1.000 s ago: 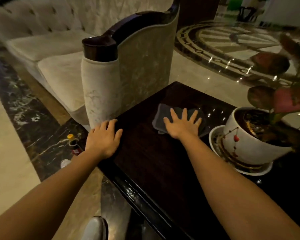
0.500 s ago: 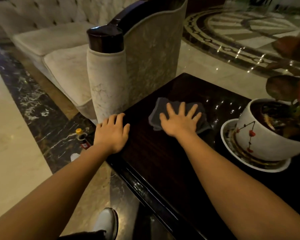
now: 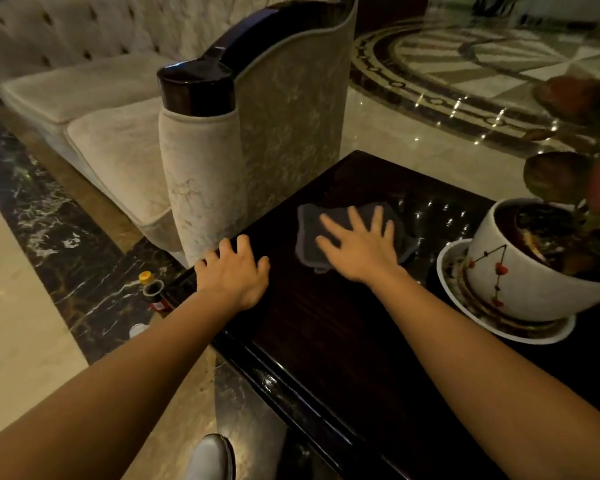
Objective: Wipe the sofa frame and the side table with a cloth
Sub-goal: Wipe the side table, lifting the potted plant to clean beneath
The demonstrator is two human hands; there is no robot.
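Flat right hand presses soft cloth on glossy side table.

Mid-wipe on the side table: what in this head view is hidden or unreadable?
Cloth: middle hidden under the right hand, head view.
Bottle on the floor: label too small, lower part behind the side table corner.
Plant leaves: blurred, cut off by the right edge.
Sofa frame: far end cut off by the top edge.
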